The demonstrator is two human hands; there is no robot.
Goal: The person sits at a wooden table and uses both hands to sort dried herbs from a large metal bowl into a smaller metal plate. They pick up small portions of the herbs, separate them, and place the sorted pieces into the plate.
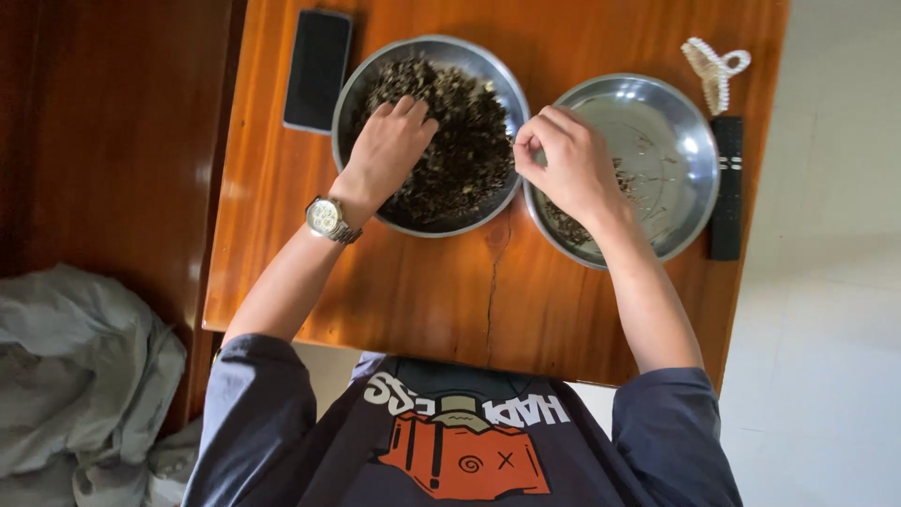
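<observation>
— Dark, dry, crumbly stuff is heaped in the left bowl (430, 134), on the far half of the wooden table (422, 300). How would it handle?

— It is judged light, loose and brittle; small pinches between fingertips should suit it better than a squeeze.

— What is done by the left hand (389, 150)?

— It is laid in the heap, fingers curled and only narrowly parted, tips buried among the dark bits (460, 141).

— And the right hand (563, 164)?

— It is held over the near rim of the right bowl (657, 141), thumb and forefinger pinched together. Whether a bit is gripped cannot be told. Only a thin scatter is seen in that bowl.

— Anything else?

— A phone (317, 70) is left of the bowls, and a remote (726, 188) and hair clip (715, 70) are to the right.
</observation>
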